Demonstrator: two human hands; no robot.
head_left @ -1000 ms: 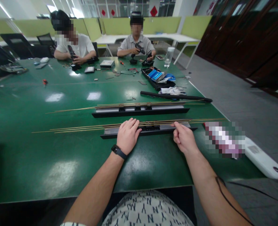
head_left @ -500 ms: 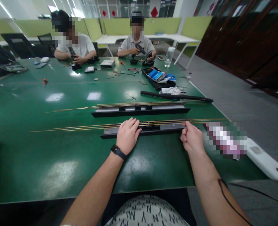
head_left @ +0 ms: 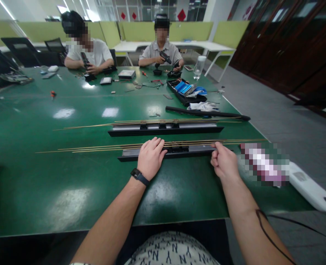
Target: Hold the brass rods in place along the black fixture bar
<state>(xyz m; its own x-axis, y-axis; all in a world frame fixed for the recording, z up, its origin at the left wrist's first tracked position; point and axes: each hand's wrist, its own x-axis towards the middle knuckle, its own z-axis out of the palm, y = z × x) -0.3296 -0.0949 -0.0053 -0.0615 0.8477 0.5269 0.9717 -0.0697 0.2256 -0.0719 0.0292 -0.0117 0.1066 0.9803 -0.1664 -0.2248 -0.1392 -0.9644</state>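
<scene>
My left hand (head_left: 151, 156) lies with its fingers stretched out over several thin brass-coloured rods (head_left: 102, 148) and the near black-and-grey channel (head_left: 198, 149). A dark watch is on that wrist. My right hand (head_left: 224, 160) is closed in a pinch at the right end of the front rod (head_left: 190, 145), by the channel's right part. Black fittings (head_left: 176, 149) sit inside the channel, partly hidden by the rods and my left hand. The rods run lengthwise above the channel and stick out well past its left end.
A second channel (head_left: 165, 130) with similar rods lies just behind. Beyond it are a black tube (head_left: 207, 113), gloves (head_left: 204, 106) and a black tray (head_left: 187, 98). A white device (head_left: 308, 187) rests at the right edge. Two people work across the green table (head_left: 82, 106).
My right hand has moved slightly left, and the front rod's left end has shifted a little left too. My left hand stays in place on the rods.
</scene>
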